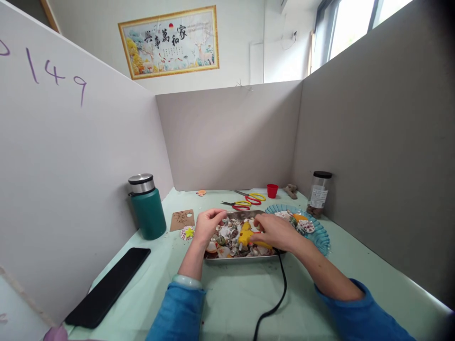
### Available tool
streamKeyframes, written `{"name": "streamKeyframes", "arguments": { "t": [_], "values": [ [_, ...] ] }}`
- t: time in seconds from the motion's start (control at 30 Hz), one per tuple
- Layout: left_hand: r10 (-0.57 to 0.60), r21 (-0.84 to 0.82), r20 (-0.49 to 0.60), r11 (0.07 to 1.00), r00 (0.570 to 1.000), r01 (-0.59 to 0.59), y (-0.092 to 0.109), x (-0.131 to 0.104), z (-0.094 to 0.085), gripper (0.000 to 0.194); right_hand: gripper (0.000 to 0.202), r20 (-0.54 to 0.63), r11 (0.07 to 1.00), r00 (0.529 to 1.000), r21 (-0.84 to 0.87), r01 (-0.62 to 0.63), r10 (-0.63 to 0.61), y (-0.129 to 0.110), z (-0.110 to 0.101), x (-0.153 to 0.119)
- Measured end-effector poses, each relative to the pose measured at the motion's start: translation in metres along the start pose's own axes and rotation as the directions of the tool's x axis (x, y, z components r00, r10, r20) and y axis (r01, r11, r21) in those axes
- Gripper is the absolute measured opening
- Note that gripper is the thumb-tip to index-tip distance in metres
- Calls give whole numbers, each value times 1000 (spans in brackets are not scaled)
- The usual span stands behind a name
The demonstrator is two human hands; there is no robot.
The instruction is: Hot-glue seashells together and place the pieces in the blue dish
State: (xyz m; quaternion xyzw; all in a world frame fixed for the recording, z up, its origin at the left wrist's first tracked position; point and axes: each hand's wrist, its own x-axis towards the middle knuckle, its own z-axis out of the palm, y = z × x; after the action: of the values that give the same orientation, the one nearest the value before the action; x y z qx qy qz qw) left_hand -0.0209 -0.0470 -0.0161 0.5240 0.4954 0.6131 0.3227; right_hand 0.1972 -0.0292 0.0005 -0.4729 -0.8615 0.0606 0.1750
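My right hand [276,231] is closed around the handle of a yellow glue gun [245,235], whose nozzle points left and down over a metal tray [245,259]. A black cord runs from the gun toward the table's front edge. Shells [223,240] and small stones fill the tray, partly covered by the gun and my hands. Over the tray's left end, my left hand [209,224] has its thumb and fingertips pressed together; whatever is between them is too small to make out.
A blue scalloped plate [322,239] with decorated pieces is right of the tray. Behind lie two pairs of scissors [241,204], a red cup [272,191] and a jar [317,196]. At left stand a green bottle [148,213], a brown card [182,220] and a black phone-like slab [110,286].
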Motion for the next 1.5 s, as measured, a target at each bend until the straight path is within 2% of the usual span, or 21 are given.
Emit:
{"name": "streamKeyframes", "arguments": {
  "t": [0.07, 0.17, 0.27, 0.33, 0.4, 0.47, 0.53, 0.57, 0.6, 0.7, 0.87, 1.0, 1.17, 1.3, 1.5],
  "values": [
    [-16, 0, -12, 1000, 1000, 16, -5, 2, 0, 24, 36, 77, 991, 996, -130, -34, 44, 4, 5, -8],
    [-33, -22, -34, 999, 999, 33, -8, 4, -1, 26, 32, 124, 991, 992, -136, -6, 23, 9, 15, -15],
    [-55, -82, -71, 995, 996, 49, -7, 3, -1, 28, 29, 77, 1000, 997, 15, 17, -18, 18, 17, -19],
    [-82, -118, -88, 990, 993, 71, -5, 3, -1, 30, 31, 16, 971, 1000, 239, 17, -21, 25, 11, -22],
    [-101, -142, -90, 986, 991, 88, -4, 2, 0, 31, 37, -53, 833, 998, 553, 7, 27, 28, 2, -22],
    [-116, -174, -90, 980, 989, 100, -3, 1, 1, 33, 43, -89, 569, 991, 823, 13, 105, 26, -5, -20],
    [-139, -222, -86, 968, 987, 117, -3, 1, 2, 37, 45, -85, 330, 989, 943, 41, 120, 18, -6, -14],
    [-155, -251, -81, 959, 985, 130, -3, 0, 2, 38, 45, -95, 268, 986, 962, 55, 140, 14, -4, -10],
    [-171, -279, -74, 949, 982, 144, -3, 0, 3, 40, 44, -100, 245, 983, 968, 60, 155, 9, 0, -7],
    [-192, -350, -56, 923, 980, 160, -3, -1, 4, 44, 37, -132, 289, 971, 955, 70, 199, 0, 19, -1],
    [-135, -404, -64, 910, 989, 98, 0, -3, 7, 42, 40, -87, 275, 995, 959, 70, 51, -5, 40, -7],
    [-117, -418, -66, 905, 991, 79, 1, -4, 9, 40, 37, -89, 264, 996, 961, 83, 12, -13, 38, -12],
    [-118, -438, -67, 896, 991, 78, -2, -3, 10, 39, 33, -40, 317, 999, 948, 40, -7, -21, 38, -13],
    [-107, -444, -77, 894, 991, 62, -2, -2, 11, 38, 30, -3, 327, 1000, 945, -2, 15, -20, 42, -12],
    [-106, -464, -81, 884, 991, 57, 1, -4, 13, 36, 28, -5, 318, 1000, 948, 4, 3, -19, 44, -11]
  ]
}}
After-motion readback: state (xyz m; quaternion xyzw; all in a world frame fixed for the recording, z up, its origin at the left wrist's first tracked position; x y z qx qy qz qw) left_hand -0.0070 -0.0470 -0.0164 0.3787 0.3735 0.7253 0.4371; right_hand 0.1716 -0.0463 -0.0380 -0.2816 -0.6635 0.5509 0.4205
